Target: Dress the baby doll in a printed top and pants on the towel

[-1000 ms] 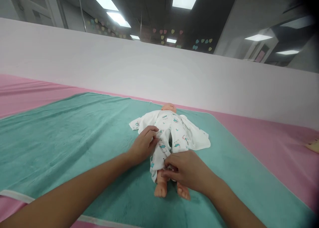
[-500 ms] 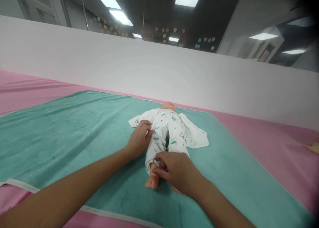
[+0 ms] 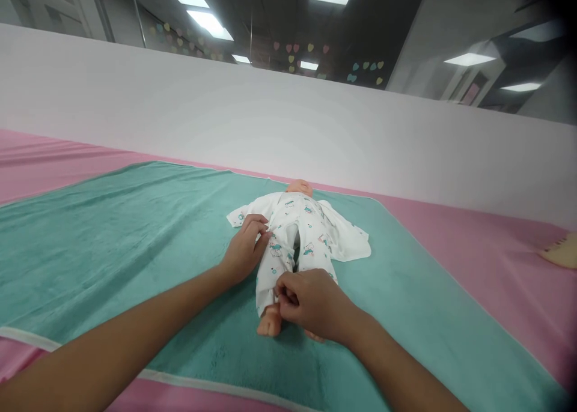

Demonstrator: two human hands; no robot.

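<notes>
A baby doll (image 3: 300, 187) lies on its back on a teal blanket (image 3: 180, 214), its feet toward me. It wears white printed baby clothes (image 3: 311, 220), with the sleeves spread to both sides and a gap showing between the legs. My left hand (image 3: 246, 247) pinches the cloth at the hip on the left side of the picture. My right hand (image 3: 315, 301) has its fingers closed on the trouser-leg hem just above the doll's left-hand foot (image 3: 270, 321). The doll's other foot (image 3: 314, 336) is mostly hidden under my right hand.
Pink cloth (image 3: 487, 268) stretches out around the blanket. A low white wall (image 3: 270, 124) runs along the back, with a mirror or glass panel (image 3: 333, 39) above it bearing heart stickers. A pale yellow object (image 3: 561, 253) lies at the right edge.
The hem has come further down the doll's leg, so less of the shin shows. My right fingers have closed more on the cloth, and the view has shifted slightly.
</notes>
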